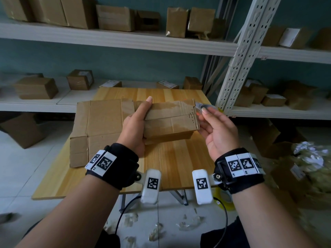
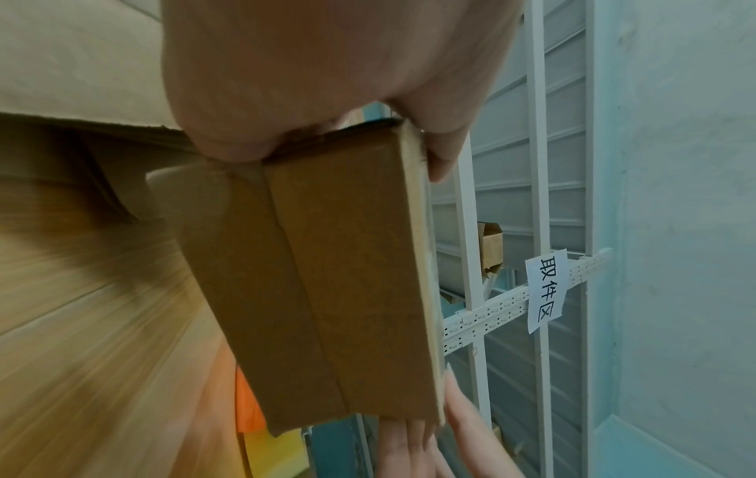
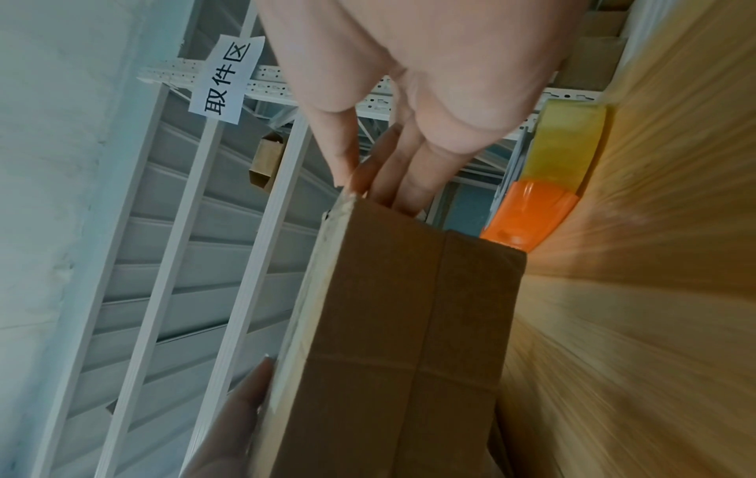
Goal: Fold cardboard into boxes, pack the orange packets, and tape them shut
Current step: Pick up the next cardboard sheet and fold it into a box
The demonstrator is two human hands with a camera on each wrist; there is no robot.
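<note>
A small closed cardboard box (image 1: 172, 120) (image 2: 327, 291) (image 3: 409, 323), glossy tape along its top seam, is held above the wooden table (image 1: 179, 158). My left hand (image 1: 138, 120) grips its left end, thumb on top and fingers underneath. My right hand (image 1: 215, 129) is at the right end, its straight fingers (image 3: 393, 184) touching the box's upper end corner. A tape dispenser (image 3: 532, 213), orange with a yellowish roll, lies on the table just behind that end. No orange packet shows.
A stack of flat cardboard (image 1: 100, 122) covers the table's left half. White shelves (image 1: 116, 40) with many cartons run behind, and a perforated metal upright (image 1: 240, 56) stands at the right. A bag of crumpled material (image 1: 308, 158) and floor scraps (image 1: 188, 224) lie nearby.
</note>
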